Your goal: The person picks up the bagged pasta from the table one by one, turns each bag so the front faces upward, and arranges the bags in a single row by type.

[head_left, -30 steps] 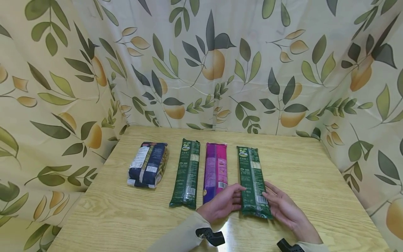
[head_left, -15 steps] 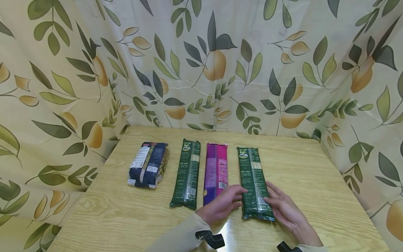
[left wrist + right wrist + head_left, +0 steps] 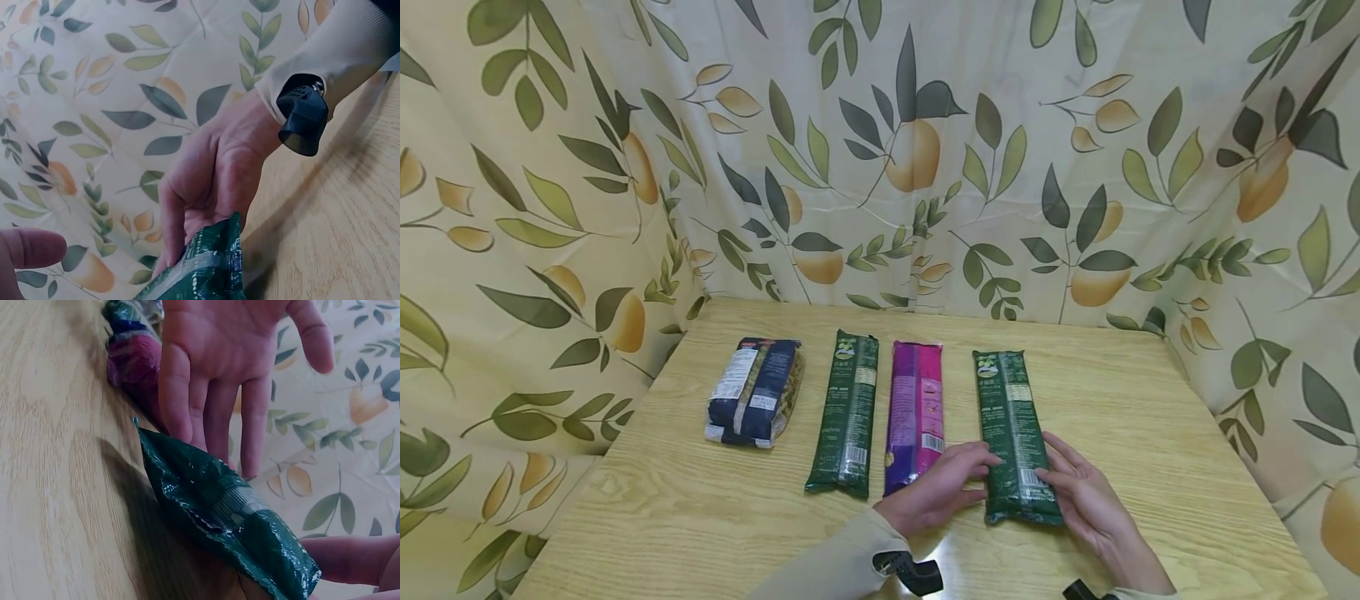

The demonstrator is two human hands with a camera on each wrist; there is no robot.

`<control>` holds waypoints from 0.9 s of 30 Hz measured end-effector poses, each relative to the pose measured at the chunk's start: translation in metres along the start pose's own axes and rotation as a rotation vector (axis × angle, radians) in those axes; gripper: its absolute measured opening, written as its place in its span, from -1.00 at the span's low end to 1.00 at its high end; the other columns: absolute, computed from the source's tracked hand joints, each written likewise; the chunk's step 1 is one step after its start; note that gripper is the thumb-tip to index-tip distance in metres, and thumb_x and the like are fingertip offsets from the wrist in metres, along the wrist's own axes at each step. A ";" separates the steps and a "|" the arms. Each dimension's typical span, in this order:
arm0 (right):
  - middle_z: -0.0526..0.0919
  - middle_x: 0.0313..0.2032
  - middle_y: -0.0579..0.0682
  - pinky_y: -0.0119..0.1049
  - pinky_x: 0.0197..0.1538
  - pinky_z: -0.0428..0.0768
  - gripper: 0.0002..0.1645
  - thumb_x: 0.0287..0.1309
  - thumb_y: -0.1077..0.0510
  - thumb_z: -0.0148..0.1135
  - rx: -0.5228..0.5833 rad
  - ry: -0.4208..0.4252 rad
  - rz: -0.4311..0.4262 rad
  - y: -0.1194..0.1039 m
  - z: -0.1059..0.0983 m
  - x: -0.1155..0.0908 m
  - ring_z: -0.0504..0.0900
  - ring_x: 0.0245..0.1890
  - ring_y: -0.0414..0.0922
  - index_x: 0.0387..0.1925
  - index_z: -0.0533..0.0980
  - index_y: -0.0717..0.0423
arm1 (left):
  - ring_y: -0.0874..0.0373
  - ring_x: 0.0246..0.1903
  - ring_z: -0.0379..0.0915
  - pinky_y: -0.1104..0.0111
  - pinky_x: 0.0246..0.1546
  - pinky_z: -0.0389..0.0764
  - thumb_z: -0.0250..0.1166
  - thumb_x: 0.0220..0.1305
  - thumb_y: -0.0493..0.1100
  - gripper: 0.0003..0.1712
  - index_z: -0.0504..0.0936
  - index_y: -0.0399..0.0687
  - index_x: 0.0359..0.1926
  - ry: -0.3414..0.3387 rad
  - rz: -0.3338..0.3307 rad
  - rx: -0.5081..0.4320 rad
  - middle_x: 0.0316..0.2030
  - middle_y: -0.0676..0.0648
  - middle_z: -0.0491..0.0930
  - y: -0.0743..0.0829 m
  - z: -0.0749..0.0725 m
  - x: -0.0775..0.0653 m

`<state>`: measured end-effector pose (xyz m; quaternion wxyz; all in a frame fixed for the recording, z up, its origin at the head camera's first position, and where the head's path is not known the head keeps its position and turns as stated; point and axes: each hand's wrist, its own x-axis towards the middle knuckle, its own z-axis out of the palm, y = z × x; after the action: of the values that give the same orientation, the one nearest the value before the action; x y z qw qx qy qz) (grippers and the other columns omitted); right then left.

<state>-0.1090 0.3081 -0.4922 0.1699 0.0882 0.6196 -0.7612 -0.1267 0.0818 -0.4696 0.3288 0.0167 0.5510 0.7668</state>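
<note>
A long green spaghetti packet (image 3: pixel 1017 437) lies at the right end of a row on the wooden table. My right hand (image 3: pixel 1093 508) grips its lower right edge, thumb on top and fingers along the side; the left wrist view shows this right hand (image 3: pixel 209 181) too. At the opposite edge is my left hand (image 3: pixel 936 487), its fingers straight and fingertips right at the packet. In the right wrist view the left hand (image 3: pixel 219 369) appears palm-on, fingers extended behind the green packet (image 3: pixel 225 506), whose near end is raised above its shadow.
Left of my hands lie a pink and purple packet (image 3: pixel 916 408), a second green spaghetti packet (image 3: pixel 846 417) and a dark blue pasta bag (image 3: pixel 754 392). The wooden table (image 3: pixel 700 517) meets a leaf-and-fruit patterned curtain (image 3: pixel 865 167) at the back and sides.
The right-hand green spaghetti packet has shifted a little to the right, widening its gap from the pink packet. Both hands have moved slightly right with it.
</note>
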 end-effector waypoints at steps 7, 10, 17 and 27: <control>-0.21 0.62 0.22 -0.53 0.21 0.58 0.05 0.42 0.37 0.09 -0.027 0.072 -0.014 -0.001 0.000 -0.003 0.58 0.08 -0.57 0.66 -0.31 0.12 | -0.23 0.44 0.23 -0.14 0.46 0.35 0.16 0.38 -0.13 -0.23 0.22 -0.39 0.51 -0.004 -0.010 0.006 0.53 -0.29 0.19 -0.001 0.003 0.005; -0.21 0.62 0.22 -0.54 0.20 0.58 0.04 0.42 0.37 0.10 -0.035 0.087 -0.019 -0.003 0.001 -0.005 0.58 0.08 -0.58 0.66 -0.29 0.13 | -0.24 0.45 0.24 -0.13 0.46 0.36 0.16 0.38 -0.13 -0.24 0.23 -0.38 0.51 -0.011 -0.005 0.014 0.53 -0.29 0.20 -0.001 0.005 0.004; -0.11 0.58 0.16 -0.54 0.18 0.60 0.04 0.41 0.34 0.17 -0.054 0.141 -0.023 -0.008 0.001 -0.010 0.61 0.07 -0.56 0.66 -0.22 0.12 | -0.22 0.44 0.27 -0.10 0.46 0.37 0.17 0.38 -0.13 -0.25 0.26 -0.36 0.50 -0.027 -0.007 0.004 0.46 -0.26 0.30 -0.004 0.008 0.008; -0.11 0.63 0.18 -0.54 0.12 0.63 0.04 0.39 0.33 0.20 -0.102 0.203 -0.025 -0.014 0.005 -0.017 0.61 0.01 -0.59 0.66 -0.18 0.10 | -0.18 0.40 0.31 -0.10 0.45 0.39 0.20 0.34 -0.14 -0.23 0.27 -0.37 0.49 -0.022 0.015 0.007 0.46 -0.25 0.31 -0.012 0.013 0.013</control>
<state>-0.0982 0.3083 -0.4722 0.1008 0.1484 0.6728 -0.7178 -0.1259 0.1019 -0.4789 0.3291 0.0302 0.5498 0.7671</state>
